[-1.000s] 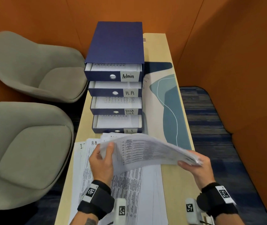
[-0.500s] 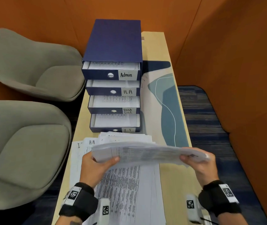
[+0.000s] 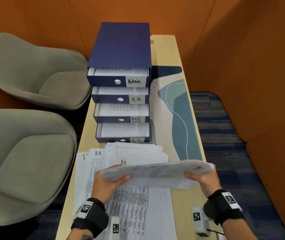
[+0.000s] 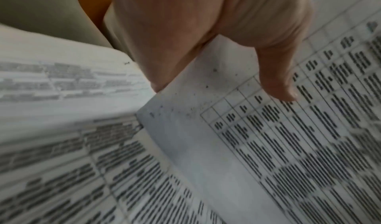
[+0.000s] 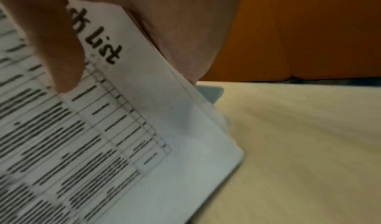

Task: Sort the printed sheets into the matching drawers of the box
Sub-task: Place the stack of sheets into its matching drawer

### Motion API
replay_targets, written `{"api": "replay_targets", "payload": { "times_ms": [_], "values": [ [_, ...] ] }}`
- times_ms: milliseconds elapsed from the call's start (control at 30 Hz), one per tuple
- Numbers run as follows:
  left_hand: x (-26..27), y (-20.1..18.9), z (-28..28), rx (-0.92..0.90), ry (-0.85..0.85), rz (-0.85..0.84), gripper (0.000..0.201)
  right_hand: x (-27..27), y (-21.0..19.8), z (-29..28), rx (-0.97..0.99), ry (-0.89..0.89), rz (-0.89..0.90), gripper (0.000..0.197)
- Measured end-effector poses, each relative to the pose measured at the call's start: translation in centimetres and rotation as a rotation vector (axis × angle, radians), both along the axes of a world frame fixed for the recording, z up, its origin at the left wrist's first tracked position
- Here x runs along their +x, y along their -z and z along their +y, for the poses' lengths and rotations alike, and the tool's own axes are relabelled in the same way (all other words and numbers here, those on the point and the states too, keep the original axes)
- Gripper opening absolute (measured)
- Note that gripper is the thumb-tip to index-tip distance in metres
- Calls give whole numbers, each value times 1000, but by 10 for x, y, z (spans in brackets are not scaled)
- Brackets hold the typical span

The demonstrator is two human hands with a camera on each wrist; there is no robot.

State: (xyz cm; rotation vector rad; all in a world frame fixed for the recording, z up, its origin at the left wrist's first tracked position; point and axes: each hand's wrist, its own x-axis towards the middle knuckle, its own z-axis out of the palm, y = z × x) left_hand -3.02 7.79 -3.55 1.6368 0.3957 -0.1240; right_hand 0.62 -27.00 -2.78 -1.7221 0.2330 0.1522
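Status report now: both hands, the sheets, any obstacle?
Left hand and right hand hold a sheaf of sheets marked "...k List". Task List drawer open, papers inside. Loose sheets beneath. No obstacle seen.

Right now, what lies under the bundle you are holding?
Under the held bundle, printed sheets lie spread on the table; two show "H.R". What sits directly beneath it is covered.

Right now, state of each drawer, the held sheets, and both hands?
Admin drawer: open, paper inside.
H.R drawer: open, paper inside.
Task List drawer: open, printed sheet inside.
IT drawer: open, printed sheet inside.
Held sheets: off the table, marked "List".
Left hand: grips sheets' left end.
Right hand: grips right end.
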Motion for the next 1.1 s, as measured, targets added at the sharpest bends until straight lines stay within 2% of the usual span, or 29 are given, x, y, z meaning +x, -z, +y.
{"api": "replay_targets", "payload": {
  "times_ms": [67, 200, 300, 400, 467, 500, 567, 600, 667, 733, 800, 833, 867, 900, 933, 967, 1000, 1033, 1067, 1100],
  "values": [
    [1, 6, -6, 15, -12, -8, 28, -1, 1, 7, 6, 45, 26, 34],
    [9, 1, -5, -6, -77, 45, 38, 4, -3, 6, -21, 55, 7, 29],
    [14, -17, -6, 4, -45, 95, 40, 15, -13, 4, -42, 75, 53, 27],
    [31, -55, 18, 127, -25, -58, 49, 41, -52, -1, -143, 0, 14, 27],
    [42, -88, 30, 376, 78, -221, 62, 58, -86, 2, -274, -140, -69, 23],
    [47, -105, 30, 531, 184, -266, 72, 65, -105, 10, -353, -228, -100, 26],
    [61, -122, 19, 790, 469, -254, 82, 79, -131, 35, -465, -369, -132, 25],
    [67, -124, 12, 840, 592, -184, 78, 86, -138, 47, -485, -411, -133, 21],
    [74, -115, 7, 751, 695, -38, 52, 100, -148, 67, -484, -429, -100, 15],
    [76, -102, 11, 558, 625, 29, 28, 109, -151, 79, -486, -365, -97, 22],
    [73, -87, 26, 406, 493, 51, 15, 109, -144, 81, -555, -212, -130, 44],
    [70, -82, 35, 319, 408, 83, 18, 103, -134, 79, -584, -109, -115, 55],
    [70, -73, 44, 212, 315, 126, 37, 93, -122, 79, -563, -12, -63, 65],
    [70, -65, 50, 110, 216, 190, 68, 81, -109, 82, -462, 62, 38, 75],
    [70, -58, 55, 18, 124, 268, 99, 68, -95, 89, -273, 98, 170, 82],
    [71, -51, 57, -63, 51, 337, 120, 54, -81, 98, -69, 85, 296, 81],
    [72, -51, 54, -131, 12, 392, 128, 38, -72, 109, 93, 26, 392, 70],
    [72, -54, 50, -181, -8, 445, 124, 23, -67, 122, 194, -60, 432, 51],
    [72, -51, 48, -225, -17, 481, 111, 12, -64, 135, 244, -125, 427, 32],
    [72, -52, 47, -248, -22, 508, 89, 4, -63, 144, 279, -138, 411, 24]
  ]
}}
